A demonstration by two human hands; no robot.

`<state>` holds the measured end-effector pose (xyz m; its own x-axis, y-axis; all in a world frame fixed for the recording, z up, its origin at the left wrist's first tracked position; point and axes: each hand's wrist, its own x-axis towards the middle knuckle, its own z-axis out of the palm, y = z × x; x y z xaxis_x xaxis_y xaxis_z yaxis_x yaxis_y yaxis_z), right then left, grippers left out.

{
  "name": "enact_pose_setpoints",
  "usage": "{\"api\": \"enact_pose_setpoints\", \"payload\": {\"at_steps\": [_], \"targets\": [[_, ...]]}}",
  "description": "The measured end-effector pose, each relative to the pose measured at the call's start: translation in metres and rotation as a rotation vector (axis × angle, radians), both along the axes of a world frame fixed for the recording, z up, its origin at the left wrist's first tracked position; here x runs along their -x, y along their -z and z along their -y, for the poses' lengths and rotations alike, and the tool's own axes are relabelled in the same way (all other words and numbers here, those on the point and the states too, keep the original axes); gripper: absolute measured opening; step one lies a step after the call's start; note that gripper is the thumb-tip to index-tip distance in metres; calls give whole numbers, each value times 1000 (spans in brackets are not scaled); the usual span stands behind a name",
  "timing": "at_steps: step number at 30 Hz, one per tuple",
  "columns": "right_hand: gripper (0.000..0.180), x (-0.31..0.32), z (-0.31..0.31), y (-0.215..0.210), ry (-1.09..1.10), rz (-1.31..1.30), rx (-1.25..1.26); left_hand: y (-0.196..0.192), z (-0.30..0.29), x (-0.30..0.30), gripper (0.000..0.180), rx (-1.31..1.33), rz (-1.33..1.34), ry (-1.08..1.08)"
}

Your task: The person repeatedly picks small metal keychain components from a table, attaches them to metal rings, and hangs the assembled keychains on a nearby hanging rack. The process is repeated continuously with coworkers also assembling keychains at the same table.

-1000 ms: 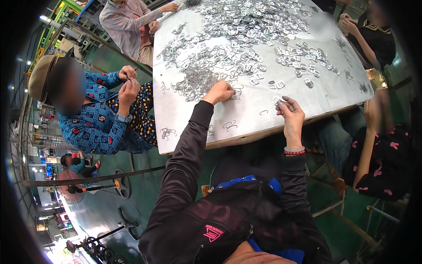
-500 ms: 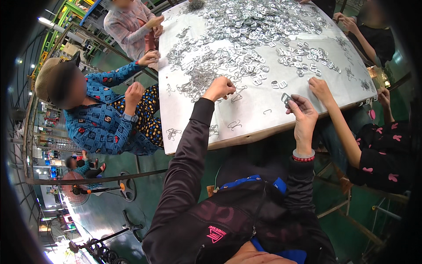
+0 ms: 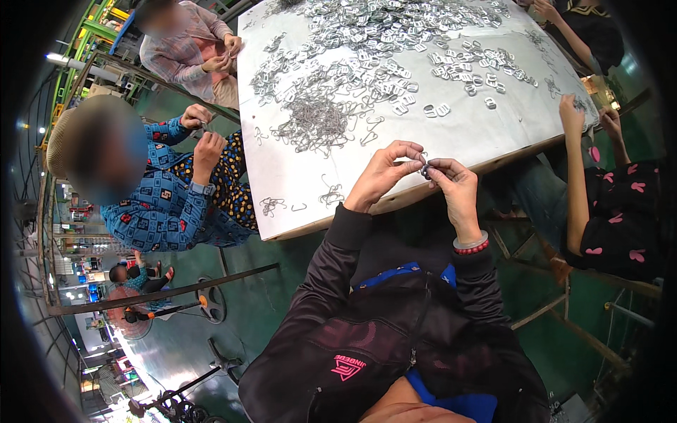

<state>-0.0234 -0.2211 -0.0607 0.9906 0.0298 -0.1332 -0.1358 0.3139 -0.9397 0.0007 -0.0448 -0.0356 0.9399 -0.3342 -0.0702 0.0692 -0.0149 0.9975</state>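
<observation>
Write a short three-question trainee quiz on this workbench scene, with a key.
1. True or false: the left hand and the right hand meet at a small metal part near the near edge of the white table.
2. Which lies closer to the hands? A: the heap of thin wire hooks. B: the spread of flat metal buckles.
3. Fill in: the red bead bracelet sits on the ___ wrist.

Key: 1 true. 2 A. 3 right.
</observation>
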Motion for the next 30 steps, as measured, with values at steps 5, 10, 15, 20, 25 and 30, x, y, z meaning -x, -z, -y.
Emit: {"api": "enact_pose_setpoints", "payload": {"at_steps": [5,10,15,20,25,30], "targets": [[10,10,0,-11,28,66,133,11,7,7,13,4,17,-71],[15,14,-3,-18,56,360,525,7,14,18,16,51,-12,-118],[19,-10,18,-19,16,251,314,2,11,27,9,33,43,-149],[38,-109,48,22,49,407,768,2,10,36,8,100,-54,-117],[33,-169,42,71,16,466,1124,1,20,42,9,176,-107,-118],[27,-161,38,88,109,513,1039,6,25,39,11,-2,40,-144]]}}
